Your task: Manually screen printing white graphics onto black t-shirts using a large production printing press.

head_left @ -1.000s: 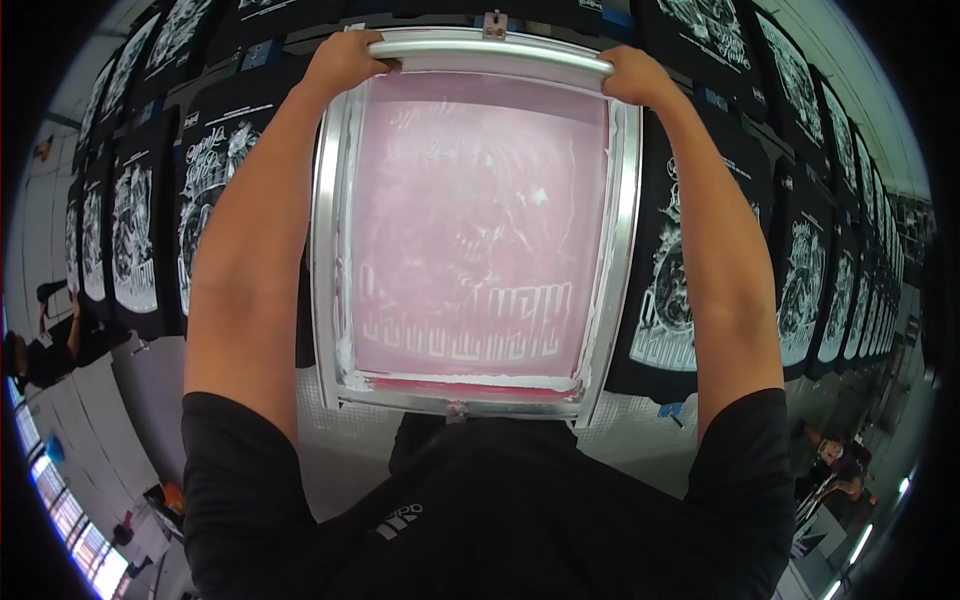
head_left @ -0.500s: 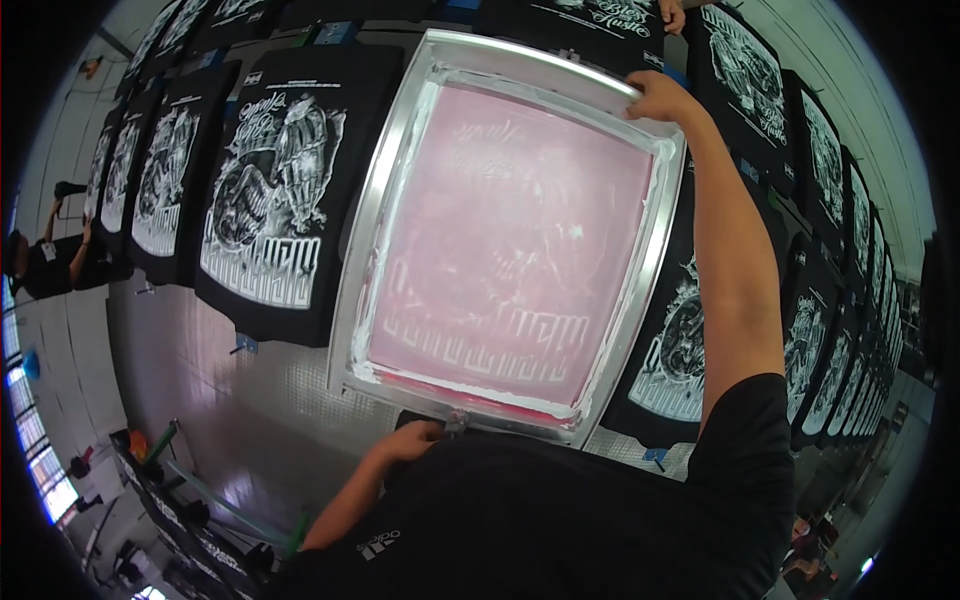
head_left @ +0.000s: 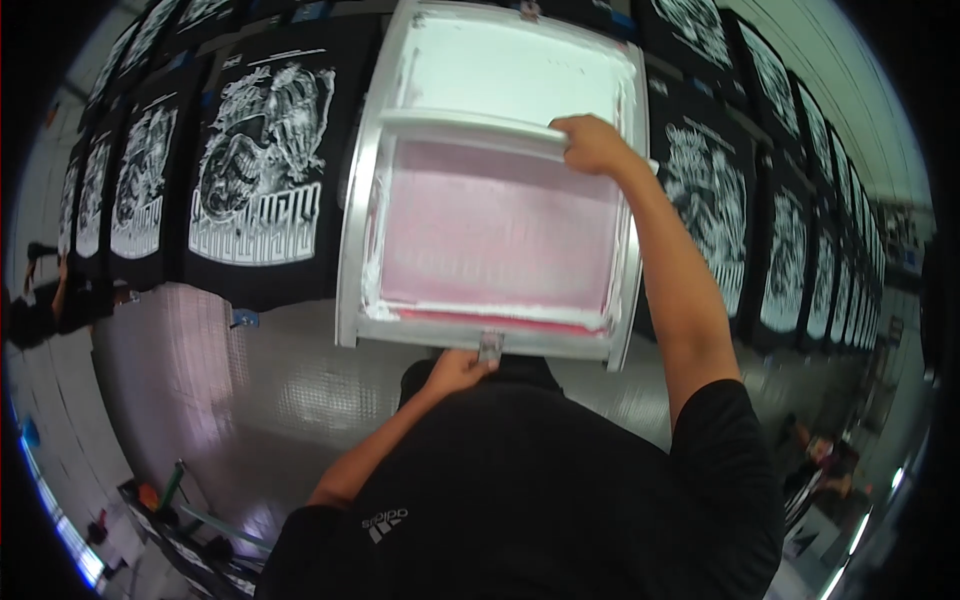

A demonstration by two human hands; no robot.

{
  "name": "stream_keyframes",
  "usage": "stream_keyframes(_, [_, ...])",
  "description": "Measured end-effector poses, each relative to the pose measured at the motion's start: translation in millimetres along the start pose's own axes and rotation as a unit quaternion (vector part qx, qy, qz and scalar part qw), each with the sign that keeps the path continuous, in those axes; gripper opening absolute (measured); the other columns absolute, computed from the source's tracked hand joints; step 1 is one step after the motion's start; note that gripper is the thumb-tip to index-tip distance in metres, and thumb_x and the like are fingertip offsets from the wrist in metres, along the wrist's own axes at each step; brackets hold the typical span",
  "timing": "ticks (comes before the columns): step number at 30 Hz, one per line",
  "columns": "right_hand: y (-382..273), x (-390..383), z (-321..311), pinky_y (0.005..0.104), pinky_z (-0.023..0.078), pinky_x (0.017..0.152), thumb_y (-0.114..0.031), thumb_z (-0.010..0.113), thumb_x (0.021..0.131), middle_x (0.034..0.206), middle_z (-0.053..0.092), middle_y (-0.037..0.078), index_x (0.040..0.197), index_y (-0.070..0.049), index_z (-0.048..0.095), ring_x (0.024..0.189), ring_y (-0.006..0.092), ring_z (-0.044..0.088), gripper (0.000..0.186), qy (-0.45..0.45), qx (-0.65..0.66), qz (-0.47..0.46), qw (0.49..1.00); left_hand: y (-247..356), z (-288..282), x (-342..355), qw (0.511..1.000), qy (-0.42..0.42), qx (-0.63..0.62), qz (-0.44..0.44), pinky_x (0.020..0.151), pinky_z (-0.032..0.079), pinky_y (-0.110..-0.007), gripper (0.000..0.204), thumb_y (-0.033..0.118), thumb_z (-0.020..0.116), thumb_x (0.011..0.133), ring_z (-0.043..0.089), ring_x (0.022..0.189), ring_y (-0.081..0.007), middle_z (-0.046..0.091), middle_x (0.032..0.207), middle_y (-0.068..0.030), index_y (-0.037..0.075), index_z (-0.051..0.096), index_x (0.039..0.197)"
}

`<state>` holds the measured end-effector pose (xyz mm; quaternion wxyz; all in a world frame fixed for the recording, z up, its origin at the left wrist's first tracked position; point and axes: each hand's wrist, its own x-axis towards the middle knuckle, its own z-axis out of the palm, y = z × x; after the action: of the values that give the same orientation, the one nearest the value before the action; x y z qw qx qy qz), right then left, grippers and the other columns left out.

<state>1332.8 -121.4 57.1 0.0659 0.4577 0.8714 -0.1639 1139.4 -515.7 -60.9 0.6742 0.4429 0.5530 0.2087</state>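
A silver-framed printing screen [head_left: 350, 250] lies in front of me, its pink mesh [head_left: 500, 230] framed by white smears along the inner edges. Across its middle runs a long pale squeegee [head_left: 470, 128]. My right hand [head_left: 600, 147] is closed around the squeegee's right end. Beyond the squeegee the mesh looks white; on the near side it is pink, with faint lettering. At the frame's near edge my left hand [head_left: 462, 372] is closed next to a small metal clip [head_left: 490, 347], gripping the frame there. Its fingertips are partly hidden.
Black shirts with white prints lie in rows, one shirt [head_left: 262, 165] left of the screen and another [head_left: 705, 185] right of it. A metal-patterned floor [head_left: 320, 390] spreads below. At the far left another person's arm [head_left: 62, 290] shows. A green-tubed rack [head_left: 172, 485] stands lower left.
My right hand has drawn the squeegee from the screen's far end toward me, to about the middle. White now covers the mesh behind it. My left hand stays at the near edge; the view has shifted.
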Motion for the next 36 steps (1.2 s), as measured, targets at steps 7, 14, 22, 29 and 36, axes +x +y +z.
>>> stream_keyframes(7, [-139, -222, 79, 0.0464, 0.049, 0.081, 0.000, 0.060, 0.073, 0.093, 0.066, 0.010, 0.103, -0.009, 0.065, 0.092, 0.0329, 0.062, 0.032, 0.050, 0.066, 0.004, 0.997, 18, 2, -6, 0.993, 0.026, 0.093, -0.065, 0.062, 0.048, -0.038, 0.039, 0.040, 0.070, 0.092, 0.061, 0.061, -0.0234, 0.066, 0.068, -0.0134, 0.001, 0.074, 0.086])
stream_keyframes(14, [-162, -267, 95, 0.0438, 0.045, 0.080, -0.003, 0.063, 0.073, 0.092, 0.066, 0.009, 0.098, -0.007, 0.063, 0.092, 0.0311, 0.061, 0.026, 0.075, 0.071, 0.010, 0.995, 36, 5, -7, 0.961, 0.038, 0.267, -0.059, 0.095, 0.051, -0.047, 0.056, 0.050, 0.063, 0.092, 0.065, 0.111, -0.0398, 0.066, 0.125, -0.0208, 0.011, 0.062, 0.132])
stream_keyframes(22, [-58, -293, 53, 0.0597, 0.034, 0.103, -0.023, 0.076, 0.074, 0.099, 0.071, 0.008, 0.107, -0.011, 0.071, 0.103, 0.0309, 0.062, 0.036, 0.059, 0.063, 0.086, 0.993, 68, -33, -58, 0.954, 0.084, 0.272, -0.095, 0.073, 0.053, -0.045, 0.051, 0.052, 0.071, 0.086, 0.068, 0.075, -0.0322, 0.070, 0.078, -0.0198, 0.001, 0.075, 0.085])
stream_keyframes(29, [15, -279, 113, 0.0330, 0.053, 0.080, -0.014, 0.086, 0.075, 0.093, 0.073, 0.009, 0.106, -0.001, 0.073, 0.088, 0.0188, 0.068, 0.036, 0.079, 0.530, 0.172, 0.827, 55, -165, -56, 0.804, 0.574, 0.144, 0.058, 0.067, 0.048, -0.040, 0.044, 0.041, 0.057, 0.101, 0.063, 0.069, -0.0254, 0.067, 0.076, -0.0146, -0.001, 0.069, 0.099])
stream_keyframes(36, [23, -273, 115, 0.0304, 0.051, 0.085, -0.013, 0.087, 0.077, 0.099, 0.073, 0.008, 0.108, 0.002, 0.072, 0.091, 0.0157, 0.066, 0.038, 0.126, 0.638, 0.190, 0.735, 10, -175, 10, 0.871, 0.487, -0.054, 0.017, 0.097, 0.048, -0.032, 0.040, 0.027, 0.053, 0.105, 0.063, 0.111, -0.0183, 0.070, 0.120, -0.0131, -0.002, 0.064, 0.130])
